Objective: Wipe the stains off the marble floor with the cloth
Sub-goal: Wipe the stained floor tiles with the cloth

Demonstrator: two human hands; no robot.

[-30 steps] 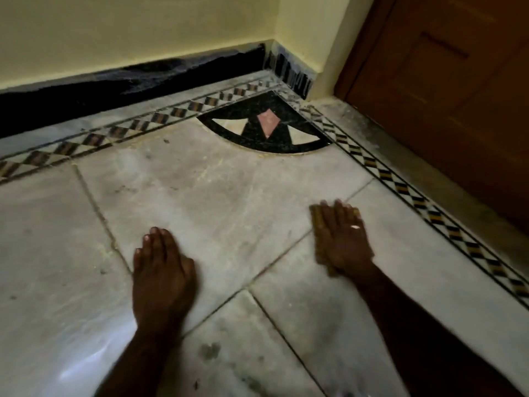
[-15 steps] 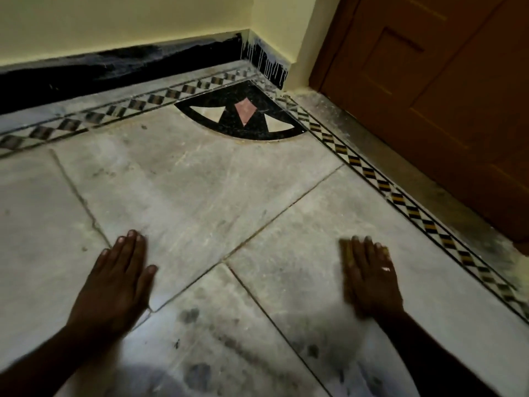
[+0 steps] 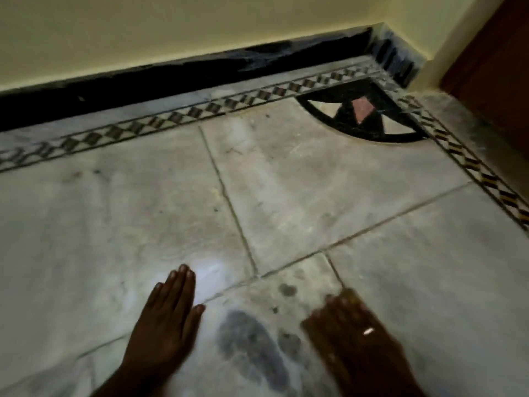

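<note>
The pale marble floor (image 3: 300,181) fills the view. A large dark smudged stain (image 3: 252,345) lies on the near slab between my hands, with smaller spots (image 3: 286,289) just beyond it. My left hand (image 3: 169,319) rests flat on the floor, fingers straight and together. My right hand (image 3: 355,333), blurred and wearing a ring, presses flat on a brownish cloth (image 3: 351,293). Only a thin edge of the cloth shows past the fingertips. The right hand sits just right of the big stain.
A black skirting (image 3: 177,78) runs under the cream wall at the back. A checkered inlay border (image 3: 200,110) follows it and turns down the right side. A black fan-shaped corner inlay (image 3: 363,116) sits at the back right, beside a brown wooden door (image 3: 498,61).
My right hand has slid the cloth left and toward me, from the right slab to the stained near slab. The view has swung left. My left hand stays flat on the floor.
</note>
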